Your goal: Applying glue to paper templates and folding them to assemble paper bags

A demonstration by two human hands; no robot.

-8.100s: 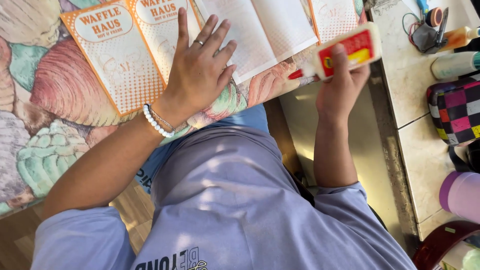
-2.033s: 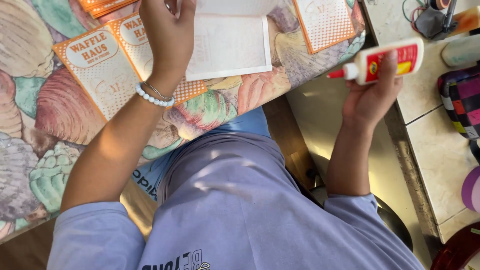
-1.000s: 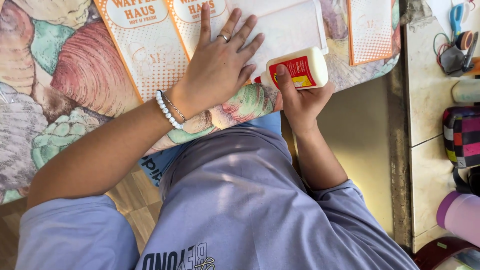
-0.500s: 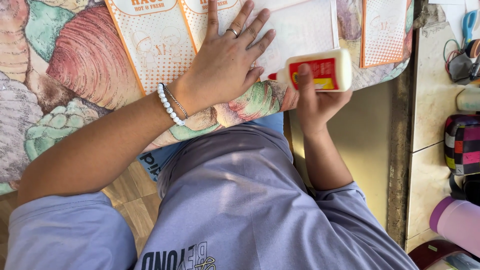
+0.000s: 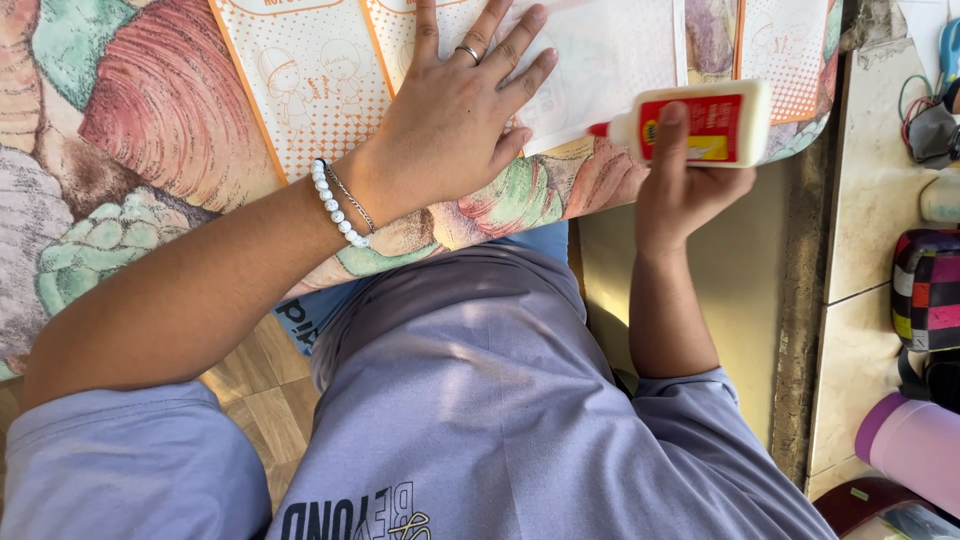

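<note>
Since half a second ago the glue bottle [image 5: 700, 122] has tipped onto its side, red tip toward the white sheet [image 5: 610, 55], gripped by the right hand [image 5: 685, 180] with fingers wrapped around it. The left hand [image 5: 455, 115] lies flat, fingers spread, pressing the orange printed paper [image 5: 310, 80] on the shell-patterned tablecloth [image 5: 130, 130]
</note>
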